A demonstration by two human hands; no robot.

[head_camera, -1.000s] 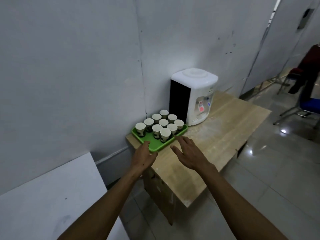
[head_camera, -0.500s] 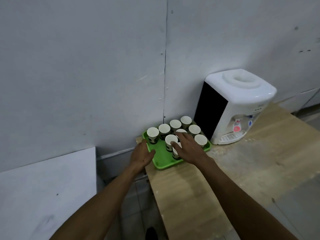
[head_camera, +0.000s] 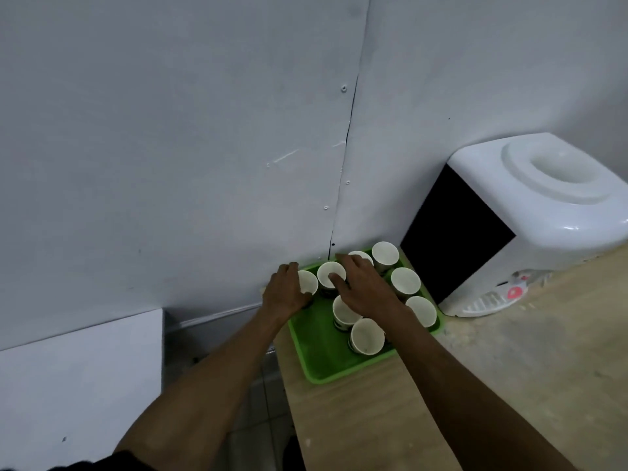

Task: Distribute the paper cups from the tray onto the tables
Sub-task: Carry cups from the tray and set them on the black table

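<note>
A green tray [head_camera: 317, 360] lies on the left end of a wooden table [head_camera: 509, 385], against the wall. Several white paper cups stand upright in it, the nearest one [head_camera: 367, 336] toward the front. My left hand [head_camera: 287, 294] curls around the far-left cup [head_camera: 308, 281] at the tray's left edge. My right hand [head_camera: 365, 288] reaches over the middle of the tray with fingers spread, fingertips on the rim of another cup [head_camera: 328, 273]. It hides some cups beneath it.
A white and black water dispenser [head_camera: 530, 226] stands on the table just right of the tray. A grey panelled wall [head_camera: 204, 130] rises directly behind. A white board [head_camera: 78, 385] leans at lower left, with tiled floor [head_camera: 251, 423] between it and the table.
I have come closer to the tray. Both hands moved forward from the tray's near edge in among the cups; the left now wraps the far-left cup.
</note>
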